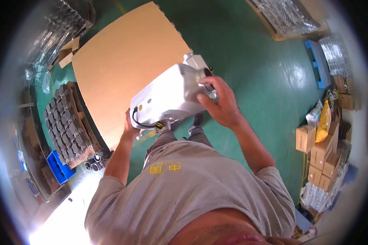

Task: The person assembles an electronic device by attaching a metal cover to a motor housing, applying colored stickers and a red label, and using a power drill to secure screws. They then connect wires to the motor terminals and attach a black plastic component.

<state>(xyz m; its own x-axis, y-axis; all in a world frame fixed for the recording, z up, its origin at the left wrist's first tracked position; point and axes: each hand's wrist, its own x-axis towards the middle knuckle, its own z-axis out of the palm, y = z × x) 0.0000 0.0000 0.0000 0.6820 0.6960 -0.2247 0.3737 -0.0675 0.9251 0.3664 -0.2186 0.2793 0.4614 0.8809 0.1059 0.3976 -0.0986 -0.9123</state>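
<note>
A silver, box-shaped metal unit [167, 92] is held up in front of my body, tilted so its right end is higher. A black cable [143, 122] with yellow markings loops along its near left side. My left hand [130, 125] grips the left end, its fingers mostly hidden by the unit. Around the dark round outlet at the other end, the fingers and thumb of my right hand [221, 103] are curled. Just behind that end, a second silver metal part [195, 61] shows beside the cardboard-topped stack; the held unit partly covers it.
A large cardboard sheet [122, 61] covers a stack ahead. Left of it stand a pallet of dark grey metal parts [65, 122] and a blue crate [60, 167]. Cardboard boxes [323, 159], a yellow bag [324, 122] and a blue pallet [318, 65] line the right of the green floor [265, 94].
</note>
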